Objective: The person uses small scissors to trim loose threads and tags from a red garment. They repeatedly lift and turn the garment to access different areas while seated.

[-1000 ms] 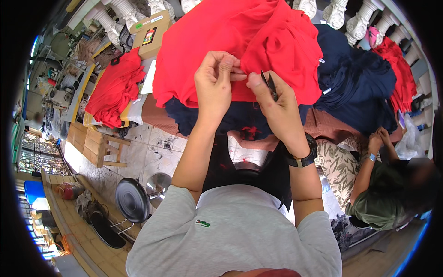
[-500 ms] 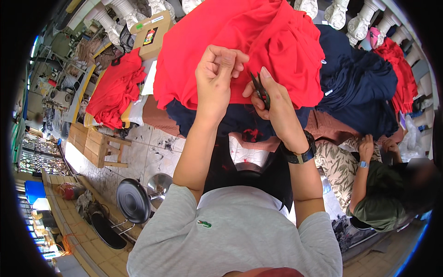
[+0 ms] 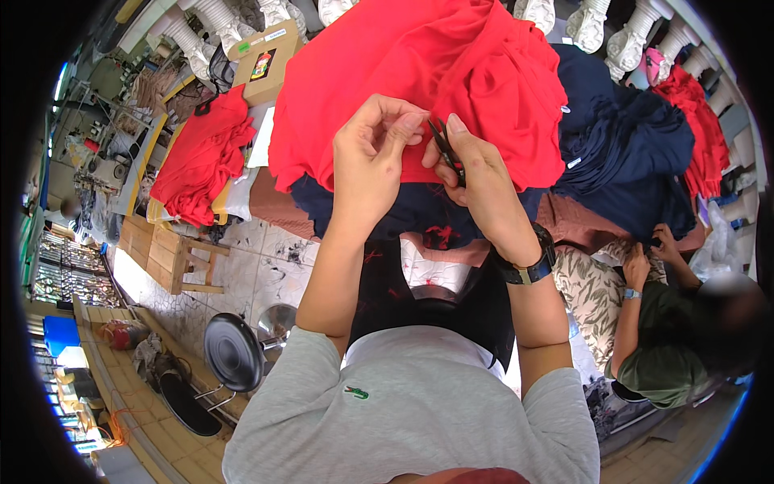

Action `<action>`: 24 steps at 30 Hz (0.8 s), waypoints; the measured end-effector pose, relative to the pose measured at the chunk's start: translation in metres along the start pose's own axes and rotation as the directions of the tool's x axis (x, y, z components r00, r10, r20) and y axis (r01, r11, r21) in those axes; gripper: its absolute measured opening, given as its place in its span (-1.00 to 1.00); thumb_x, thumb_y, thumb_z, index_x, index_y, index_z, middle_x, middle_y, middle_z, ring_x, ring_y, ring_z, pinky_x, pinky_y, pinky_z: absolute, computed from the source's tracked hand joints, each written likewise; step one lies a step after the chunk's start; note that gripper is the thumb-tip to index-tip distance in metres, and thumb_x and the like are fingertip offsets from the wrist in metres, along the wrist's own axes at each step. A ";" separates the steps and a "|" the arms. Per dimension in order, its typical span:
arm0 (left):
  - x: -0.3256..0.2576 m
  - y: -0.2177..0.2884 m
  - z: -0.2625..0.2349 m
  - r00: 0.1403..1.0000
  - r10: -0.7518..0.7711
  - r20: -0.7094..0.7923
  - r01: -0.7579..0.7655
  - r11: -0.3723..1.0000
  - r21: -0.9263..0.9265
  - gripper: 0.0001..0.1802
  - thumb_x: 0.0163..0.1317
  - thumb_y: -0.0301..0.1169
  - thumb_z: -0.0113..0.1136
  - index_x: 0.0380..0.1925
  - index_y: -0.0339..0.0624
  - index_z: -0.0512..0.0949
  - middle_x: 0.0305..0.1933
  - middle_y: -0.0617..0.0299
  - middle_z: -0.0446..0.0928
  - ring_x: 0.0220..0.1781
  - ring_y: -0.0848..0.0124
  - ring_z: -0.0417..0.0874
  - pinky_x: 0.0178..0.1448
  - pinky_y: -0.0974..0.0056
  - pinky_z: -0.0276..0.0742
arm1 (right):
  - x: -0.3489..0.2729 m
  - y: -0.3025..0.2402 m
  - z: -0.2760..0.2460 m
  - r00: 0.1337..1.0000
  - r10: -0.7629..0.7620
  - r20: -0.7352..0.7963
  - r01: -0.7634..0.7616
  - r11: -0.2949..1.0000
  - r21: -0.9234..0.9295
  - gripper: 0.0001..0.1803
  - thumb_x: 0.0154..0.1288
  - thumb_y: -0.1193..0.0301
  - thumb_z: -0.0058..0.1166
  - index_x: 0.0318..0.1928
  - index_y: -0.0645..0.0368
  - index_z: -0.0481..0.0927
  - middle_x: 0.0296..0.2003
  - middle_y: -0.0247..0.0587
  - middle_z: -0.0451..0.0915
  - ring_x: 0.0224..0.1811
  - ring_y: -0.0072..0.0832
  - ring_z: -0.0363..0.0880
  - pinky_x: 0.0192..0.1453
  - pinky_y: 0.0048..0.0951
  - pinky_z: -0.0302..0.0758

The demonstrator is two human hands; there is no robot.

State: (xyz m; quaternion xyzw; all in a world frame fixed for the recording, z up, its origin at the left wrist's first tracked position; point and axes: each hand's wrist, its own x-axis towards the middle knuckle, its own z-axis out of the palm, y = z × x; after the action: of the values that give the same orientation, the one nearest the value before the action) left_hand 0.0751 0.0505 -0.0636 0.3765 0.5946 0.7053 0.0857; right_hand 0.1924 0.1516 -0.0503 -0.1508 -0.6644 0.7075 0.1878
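A big red garment (image 3: 435,73) is spread in front of me over a pile of dark blue cloth (image 3: 621,153). My left hand (image 3: 372,153) is raised above its near edge, fingertips pinched together as if on a thread too thin to make out. My right hand (image 3: 477,173), with a black watch on the wrist, grips small dark thread snips (image 3: 448,149) whose tips point toward the left fingertips. Both hands hover close together just above the red fabric.
A second red pile (image 3: 201,157) lies on a bench at the left, beside a cardboard box (image 3: 266,60). A wooden stool (image 3: 169,254) and black round stools (image 3: 232,351) stand on the tiled floor. Another person in green (image 3: 669,339) sits at the right, handling cloth.
My left hand has let go of the red fabric's edge and lifted, fingers pinched. The right hand with the snips has come up beside it.
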 end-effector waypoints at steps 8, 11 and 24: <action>-0.006 0.000 0.002 0.996 0.074 0.054 -0.070 0.995 -0.076 -0.96 0.41 -0.61 0.21 -0.21 -0.38 0.61 -0.08 0.09 0.69 -0.06 0.45 0.69 0.11 0.33 0.60 | 0.008 -0.001 -0.003 0.999 0.053 0.012 -0.053 0.999 0.004 -0.36 0.65 -0.06 -0.28 -0.48 0.18 0.41 -0.64 -0.51 0.17 -0.60 -0.68 0.09 -0.53 -0.48 0.07; -0.006 -0.005 0.003 0.990 0.135 0.035 -0.134 0.991 -0.024 -0.97 0.34 -0.64 0.24 -0.25 -0.36 0.62 -0.10 0.09 0.70 -0.16 0.45 0.70 -0.01 0.33 0.61 | 0.011 0.001 0.000 1.000 -0.003 -0.025 0.003 1.000 -0.021 -0.37 0.65 -0.03 -0.26 -0.53 0.14 0.36 -0.64 -0.50 0.15 -0.60 -0.67 0.09 -0.52 -0.46 0.07; -0.032 0.007 -0.012 0.971 0.233 0.047 -0.230 0.869 0.437 -0.80 0.34 -0.48 0.34 -0.21 -0.35 0.52 -0.21 0.12 0.62 -0.29 0.45 0.63 -0.14 0.33 0.57 | -0.017 0.030 -0.016 0.839 -0.422 -0.342 0.325 0.895 -0.307 -0.79 0.28 0.47 0.32 -0.12 0.27 0.63 -0.25 -0.42 0.57 -0.35 -0.75 0.38 -0.41 -0.62 0.24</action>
State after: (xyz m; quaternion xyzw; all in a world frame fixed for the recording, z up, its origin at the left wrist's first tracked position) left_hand 0.0924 0.0214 -0.0710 0.4521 0.6891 0.5593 -0.0888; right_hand 0.2125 0.1563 -0.0822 -0.1800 -0.7078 0.5264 0.4354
